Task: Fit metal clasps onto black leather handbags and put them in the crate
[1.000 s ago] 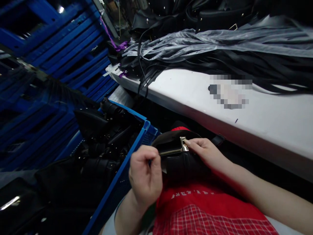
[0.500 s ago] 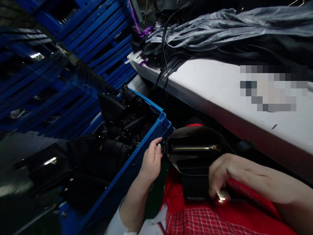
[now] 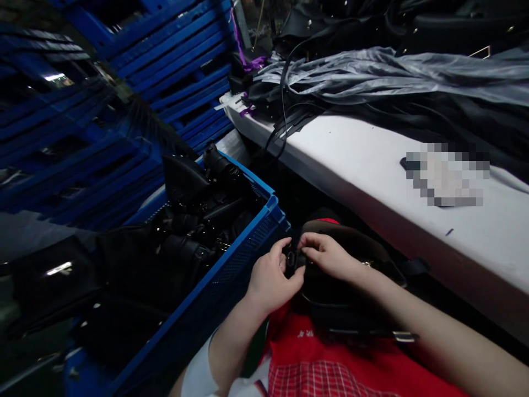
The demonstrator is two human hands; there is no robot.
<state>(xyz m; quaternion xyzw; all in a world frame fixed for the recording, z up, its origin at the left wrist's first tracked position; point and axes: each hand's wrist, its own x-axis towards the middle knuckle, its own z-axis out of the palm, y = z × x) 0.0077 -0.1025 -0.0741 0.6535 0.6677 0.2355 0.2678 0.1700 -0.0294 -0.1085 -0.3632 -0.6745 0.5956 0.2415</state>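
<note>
Black handbag (image 3: 351, 292) on lap
Long axis lies nine-to-three; the nine-o'clock end is pinched by left hand (image 3: 270, 278) and right hand (image 3: 326, 256) together.

Left, crate (image 3: 252, 238) — middle, bag (image 3: 343, 300) — right, table (image 3: 363, 165)

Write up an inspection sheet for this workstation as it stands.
Surface: white table, far side covered by straps.
Job's things: black bag on the lap, over a red apron.
Clutter: pile of black and grey straps, some hanging over the table edge; blue crate full of black bags beside the person.
Hands: left hand and right hand both pinch a small fitting at the bag's end.
Cables: nothing seen.
Surroundings: stacked blue plastic pallets; dim light.
</note>
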